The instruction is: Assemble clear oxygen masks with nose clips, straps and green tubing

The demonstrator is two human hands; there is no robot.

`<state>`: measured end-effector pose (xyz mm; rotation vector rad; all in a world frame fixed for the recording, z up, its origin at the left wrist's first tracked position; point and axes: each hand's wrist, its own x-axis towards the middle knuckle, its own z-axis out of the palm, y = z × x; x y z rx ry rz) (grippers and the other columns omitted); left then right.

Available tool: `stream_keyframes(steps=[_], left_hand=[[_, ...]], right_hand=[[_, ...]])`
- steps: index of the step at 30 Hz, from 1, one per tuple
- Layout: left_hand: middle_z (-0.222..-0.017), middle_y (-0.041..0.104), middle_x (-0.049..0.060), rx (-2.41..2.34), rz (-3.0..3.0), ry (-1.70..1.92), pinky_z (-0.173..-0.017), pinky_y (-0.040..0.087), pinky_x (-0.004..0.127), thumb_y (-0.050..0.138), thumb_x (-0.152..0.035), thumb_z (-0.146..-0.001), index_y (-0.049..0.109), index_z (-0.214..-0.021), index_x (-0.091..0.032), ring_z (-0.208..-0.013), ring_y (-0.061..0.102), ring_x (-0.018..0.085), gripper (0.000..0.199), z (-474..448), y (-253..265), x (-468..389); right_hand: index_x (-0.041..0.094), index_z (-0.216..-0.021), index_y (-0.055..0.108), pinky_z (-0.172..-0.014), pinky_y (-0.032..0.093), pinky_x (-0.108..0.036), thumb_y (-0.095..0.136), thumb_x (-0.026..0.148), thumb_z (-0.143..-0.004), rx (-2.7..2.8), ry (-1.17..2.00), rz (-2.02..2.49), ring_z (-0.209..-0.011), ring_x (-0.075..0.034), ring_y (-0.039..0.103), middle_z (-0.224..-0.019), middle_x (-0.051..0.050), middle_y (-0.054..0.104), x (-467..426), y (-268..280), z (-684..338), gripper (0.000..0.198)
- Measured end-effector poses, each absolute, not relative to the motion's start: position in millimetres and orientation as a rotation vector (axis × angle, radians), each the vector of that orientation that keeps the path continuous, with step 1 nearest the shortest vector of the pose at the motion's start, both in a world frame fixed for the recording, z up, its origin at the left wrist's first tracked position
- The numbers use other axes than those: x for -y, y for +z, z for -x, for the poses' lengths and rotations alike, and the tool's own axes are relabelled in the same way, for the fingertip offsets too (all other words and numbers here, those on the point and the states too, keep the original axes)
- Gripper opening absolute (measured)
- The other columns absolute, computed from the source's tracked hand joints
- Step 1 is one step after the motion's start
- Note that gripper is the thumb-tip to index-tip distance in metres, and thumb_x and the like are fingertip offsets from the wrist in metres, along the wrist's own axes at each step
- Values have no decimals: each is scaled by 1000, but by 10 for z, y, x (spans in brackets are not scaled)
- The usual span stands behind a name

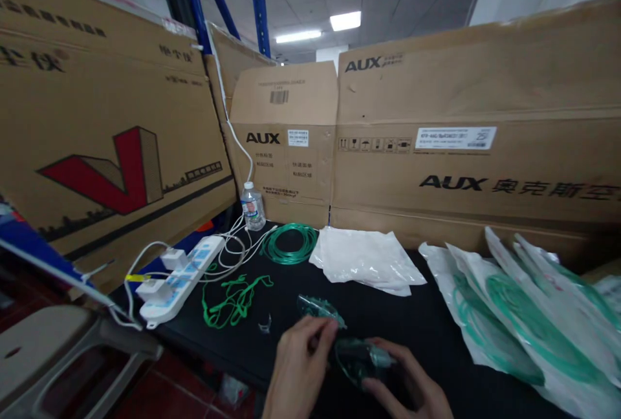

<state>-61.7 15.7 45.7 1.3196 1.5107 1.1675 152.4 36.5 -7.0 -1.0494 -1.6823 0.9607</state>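
My right hand (412, 383) is closed around a clear, green-tinted plastic mask (356, 357), thumb below and fingers above. Close to the mask's left side, my left hand (301, 364) has its thumb and index finger pinched together; whatever is between them is too small or hidden to make out. Just beyond the left fingertips lies another clear greenish plastic piece (317, 308), mask-like in shape. On the black table (291, 306) to the left are a tangle of green cords (237, 301) and a small clear plastic bit (265, 324).
A coil of green tubing (291, 257) and white bags (363, 257) lie at the back. Packed bags with green tubing (514, 315) pile up at right. A power strip (187, 277), cables and a water bottle (252, 207) stand left. Cardboard walls (460, 102) enclose the table.
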Motion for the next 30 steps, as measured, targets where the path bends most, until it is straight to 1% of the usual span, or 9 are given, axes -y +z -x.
stream_keyframes(steps=[1,3,5,7,12,17,20,25,30], left_hand=[[-97,75,6,-1607,-1485,1253,-78,58,31,59,-45,-99,81,-102,-23,-87,72,22,31,707,531,-168],[-120,75,6,-1691,-1796,1308,-103,55,39,56,-33,-102,78,-114,-29,-117,69,25,26,870,620,-217],[-135,71,4,-1644,-2014,1193,-113,50,44,55,-26,-102,74,-125,-32,-130,64,25,30,992,610,-293],[-140,69,2,-1574,-2140,1034,-118,46,46,55,-21,-101,70,-132,-32,-134,62,24,36,1075,528,-370],[-140,70,0,-1639,-2085,910,-118,45,47,50,-21,-103,65,-138,-34,-137,60,24,41,1189,367,-470],[-132,75,0,-1589,-2083,905,-118,46,43,52,-24,-103,73,-128,-34,-127,67,23,34,1252,419,-564],[-130,75,1,-1569,-2114,848,-120,42,45,52,-22,-103,73,-127,-33,-123,69,22,34,1306,462,-630],[-131,74,3,-1509,-2137,738,-123,38,48,49,-22,-104,72,-128,-32,-124,67,22,35,1380,581,-678],[-133,72,2,-1487,-2047,739,-117,46,38,46,-24,-106,72,-129,-32,-126,65,21,35,1391,626,-691]], right_hand=[[24,-108,73,-91,63,-30,81,39,-82,1597,917,1083,-102,-28,79,-109,-8,82,-414,-45,-1441,31],[23,-108,66,-88,64,-32,75,48,-86,1480,840,1135,-100,-28,79,-107,-9,81,-523,-31,-1272,34],[24,-108,61,-87,64,-34,73,50,-87,1473,789,1161,-99,-28,79,-105,-9,80,-624,-47,-1125,36],[24,-108,61,-86,64,-35,76,46,-86,1528,770,1167,-97,-28,79,-102,-8,80,-691,-75,-1028,35],[25,-112,69,-88,62,-34,76,34,-84,1698,761,1129,-97,-26,78,-104,-7,79,-708,-127,-1012,30],[26,-107,69,-88,60,-31,71,20,-86,1812,766,1116,-98,-23,75,-105,-5,76,-707,-165,-1013,22],[27,-108,70,-92,60,-37,75,19,-83,1841,737,1139,-102,-27,74,-111,-5,75,-708,-192,-957,27],[34,-140,61,-93,61,-42,75,21,-88,1934,663,1198,-104,-27,74,-116,-5,75,-724,-101,-965,56],[36,-133,69,-93,60,-54,77,25,-88,2083,590,1269,-99,-33,74,-110,-8,75,-783,11,-1002,48]])
